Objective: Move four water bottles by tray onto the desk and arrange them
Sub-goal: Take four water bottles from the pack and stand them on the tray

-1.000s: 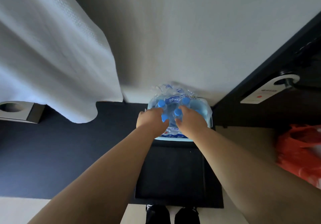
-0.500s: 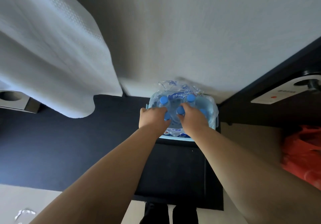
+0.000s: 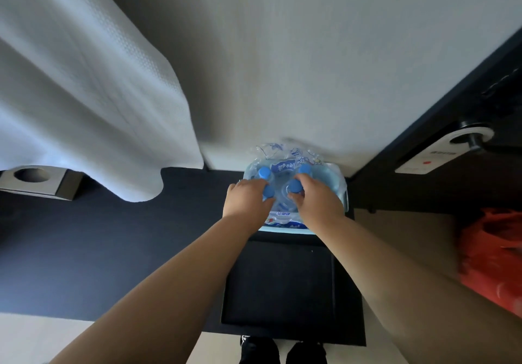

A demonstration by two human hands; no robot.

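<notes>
A torn plastic-wrapped pack of water bottles [image 3: 285,163] with blue caps stands on the floor against the white wall. Two far caps [image 3: 264,172] [image 3: 305,169] stand free. My left hand [image 3: 247,200] is closed around the neck of the near-left bottle, whose cap [image 3: 269,191] shows beside my fingers. My right hand [image 3: 316,199] is closed around the near-right bottle below its cap [image 3: 294,186]. A black tray [image 3: 278,281] lies flat on the floor just in front of the pack, between my forearms.
A white curtain [image 3: 84,95] hangs at the left above a dark carpet [image 3: 99,245]. A metal box with a round hole [image 3: 36,180] sits at the far left. A dark door with a hanging tag [image 3: 440,151] is at the right, an orange bag [image 3: 491,253] beside it. My shoes [image 3: 282,352] are below the tray.
Both hands stay on the two near bottles, fingers settled a little lower around the necks. The view has shifted slightly; the bottles have not left the pack.
</notes>
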